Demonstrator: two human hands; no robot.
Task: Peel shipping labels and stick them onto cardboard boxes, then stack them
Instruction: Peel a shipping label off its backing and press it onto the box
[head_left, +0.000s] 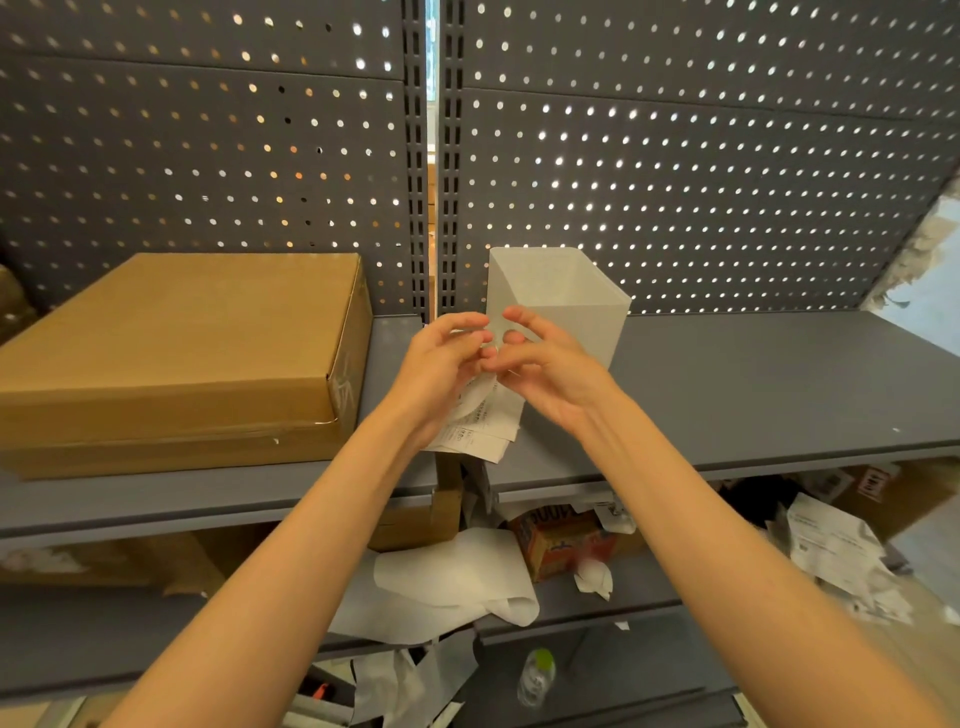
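The job looks like it is near its start. The flat brown cardboard box (171, 358) lies shut on the grey metal shelf (753, 384), and I see no label on the top or sides that face me. No boxes are stacked yet.

Right of the brown box, the person holds a bunch of white paper shipping labels (478, 431) up in front of a tall frosted plastic bin (561, 301). The left hand (441, 364) grips the bunch with curled fingers. The right hand (540, 364) pinches at its top edge, I think to peel one label off.

Behind the brown box stands a grey wall full of small holes (675, 156). Below the brown box, lower shelves hold crumpled white backing paper (457, 582), an orange carton (561, 540) and a clear plastic bottle (535, 675).
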